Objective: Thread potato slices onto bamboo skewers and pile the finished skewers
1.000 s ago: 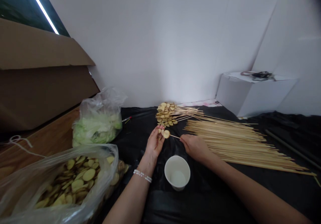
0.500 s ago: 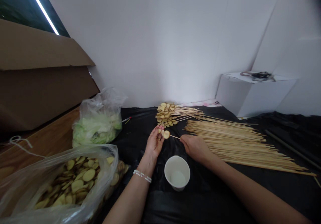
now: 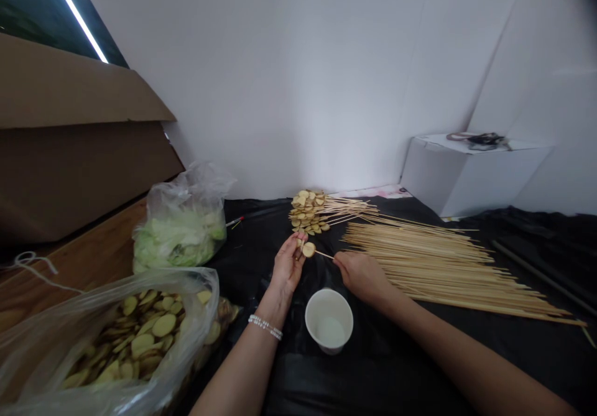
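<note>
Potato slices (image 3: 308, 249), round and yellowish, on a thin bamboo skewer (image 3: 324, 254)

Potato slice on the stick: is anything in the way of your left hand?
Nothing visible is: the potato slice sits right by the left hand, on the bamboo skewer running to the right hand.

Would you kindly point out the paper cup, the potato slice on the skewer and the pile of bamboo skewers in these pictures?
Paper cup (image 3: 317, 310): head view, on its inner wall.
Potato slice on the skewer (image 3: 308, 250): head view, on its flat face.
Pile of bamboo skewers (image 3: 443, 273): head view, on the middle of the pile.
</note>
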Motion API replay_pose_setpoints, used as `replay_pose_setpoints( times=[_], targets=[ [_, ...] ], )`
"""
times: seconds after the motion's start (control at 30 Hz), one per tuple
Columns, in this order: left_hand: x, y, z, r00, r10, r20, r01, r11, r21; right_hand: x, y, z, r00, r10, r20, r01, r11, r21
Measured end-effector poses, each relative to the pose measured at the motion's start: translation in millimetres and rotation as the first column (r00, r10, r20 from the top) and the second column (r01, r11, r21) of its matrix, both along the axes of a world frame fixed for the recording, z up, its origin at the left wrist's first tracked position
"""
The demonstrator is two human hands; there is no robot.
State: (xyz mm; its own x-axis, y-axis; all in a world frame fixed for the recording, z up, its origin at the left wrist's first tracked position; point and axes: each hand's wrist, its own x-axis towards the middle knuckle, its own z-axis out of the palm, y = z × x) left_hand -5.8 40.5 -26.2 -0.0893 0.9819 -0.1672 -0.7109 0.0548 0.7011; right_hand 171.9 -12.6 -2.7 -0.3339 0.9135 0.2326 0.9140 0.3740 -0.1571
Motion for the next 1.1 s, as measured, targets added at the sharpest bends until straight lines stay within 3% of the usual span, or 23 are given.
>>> replay_pose_setpoints(
  times=[0.33,1.1],
  targets=[
    [6.4,-4.5,6.2,0.999,-0.035,0.04,0.037,0.997,-0.071,0.2,1.8,0.5,1.0,0.007,-0.011,-0.007,1.0,-0.001],
    [5.9,-5.6,3.0,0.988,-0.114,-0.103,0.105,0.991,-0.087,-5.1,-2.6,-4.2,1.0,-0.014,-0.012,0.014,1.0,-0.003]
  ],
)
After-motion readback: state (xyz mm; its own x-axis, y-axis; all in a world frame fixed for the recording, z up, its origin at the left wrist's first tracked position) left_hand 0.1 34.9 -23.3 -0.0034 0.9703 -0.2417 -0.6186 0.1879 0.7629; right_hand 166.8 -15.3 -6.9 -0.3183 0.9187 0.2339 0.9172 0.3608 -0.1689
